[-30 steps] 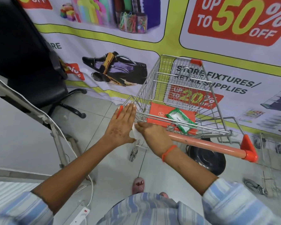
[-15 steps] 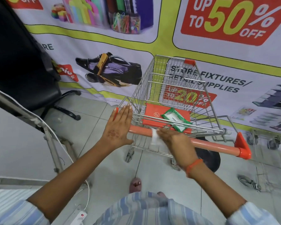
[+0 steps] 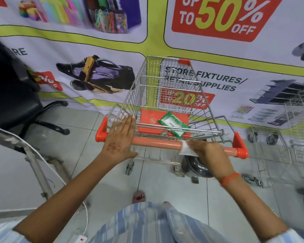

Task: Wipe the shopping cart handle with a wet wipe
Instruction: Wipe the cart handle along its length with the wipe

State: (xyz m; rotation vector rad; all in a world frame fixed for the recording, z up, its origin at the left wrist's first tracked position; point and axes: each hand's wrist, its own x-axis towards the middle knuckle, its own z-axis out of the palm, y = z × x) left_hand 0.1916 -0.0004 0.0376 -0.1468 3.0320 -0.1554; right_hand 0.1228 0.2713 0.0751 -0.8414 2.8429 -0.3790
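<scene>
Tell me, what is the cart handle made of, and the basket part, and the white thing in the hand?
The handle looks like smooth orange plastic: even colour with a soft shine along its top. The basket looks like bare metal wire, thin silvery rods crossing in a grid. The wet wipe looks like thin soft cloth or paper, white, limp and creased where the right hand presses it to the bar.

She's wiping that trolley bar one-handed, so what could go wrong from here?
The cart is on wheels, and the left hand only lies flat and open on the handle, so a firm push might roll it away. The right hand pinches the wet wipe in a loose grip with part hanging free, so it might slip off. The handle's right end, by the orange bracket, could get skipped.
</scene>
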